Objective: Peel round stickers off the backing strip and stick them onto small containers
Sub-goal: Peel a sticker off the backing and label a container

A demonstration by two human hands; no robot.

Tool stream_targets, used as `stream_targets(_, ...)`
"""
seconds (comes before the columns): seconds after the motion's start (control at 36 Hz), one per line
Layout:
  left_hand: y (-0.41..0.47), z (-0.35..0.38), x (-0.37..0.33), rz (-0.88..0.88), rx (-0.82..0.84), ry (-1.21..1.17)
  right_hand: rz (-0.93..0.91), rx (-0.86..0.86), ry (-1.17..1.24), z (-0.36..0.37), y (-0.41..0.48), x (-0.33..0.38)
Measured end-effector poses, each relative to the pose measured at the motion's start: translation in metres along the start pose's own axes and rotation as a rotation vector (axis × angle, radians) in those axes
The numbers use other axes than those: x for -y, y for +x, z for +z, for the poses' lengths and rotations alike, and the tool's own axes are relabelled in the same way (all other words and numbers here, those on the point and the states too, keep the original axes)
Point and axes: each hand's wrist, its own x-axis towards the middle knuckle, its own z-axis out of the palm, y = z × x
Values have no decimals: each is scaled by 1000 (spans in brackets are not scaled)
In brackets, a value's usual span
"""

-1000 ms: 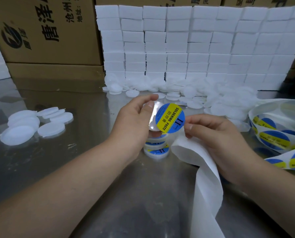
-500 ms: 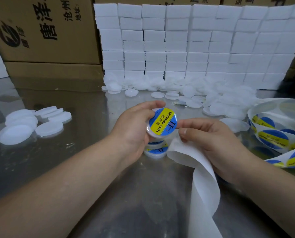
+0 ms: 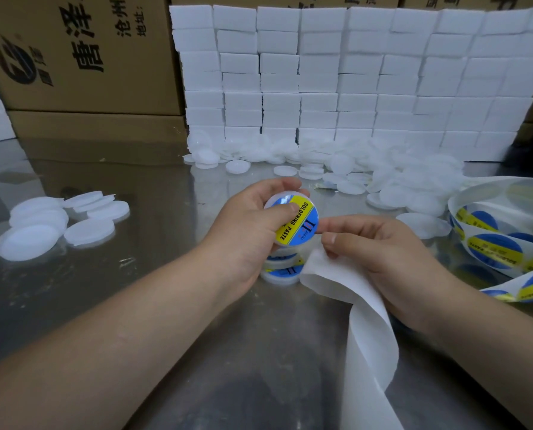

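Observation:
My left hand (image 3: 246,225) grips a small round white container (image 3: 279,200), its thumb pressing on the blue and yellow "SOLDERING PASTE" sticker (image 3: 301,226) that lies on the container's face. My right hand (image 3: 380,252) pinches the end of the empty white backing strip (image 3: 364,336), its fingertip touching the sticker's right edge. Below the left hand stands a short stack of labelled containers (image 3: 282,270). The strip with unpeeled stickers (image 3: 495,246) curls at the right.
A heap of unlabelled white containers (image 3: 383,178) lies at the back, a smaller group (image 3: 54,225) at the left. A wall of white blocks (image 3: 352,82) and cardboard boxes (image 3: 82,57) stand behind. The table (image 3: 172,187) is shiny metal.
The sticker, first held loose in front of the container, has been laid onto the container's face. The left thumb has come onto it. The right hand has stayed at the strip.

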Motion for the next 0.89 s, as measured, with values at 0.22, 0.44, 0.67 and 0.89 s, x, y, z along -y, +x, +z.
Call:
stream_targets(0.22, 0, 0, 1, 27, 12, 20, -4, 27, -4, 0, 0, -1)
stream_targets(0.44, 1, -1, 4, 44, 29, 16, -14, 40, -12, -1, 2, -2)
stream_targets(0.67, -1, -1, 4, 75, 56, 40, -11, 25, -26, -1, 0, -1)
stream_targets(0.89, -5, 1, 2, 186, 23, 120, -1, 26, -1, 0, -1, 1)
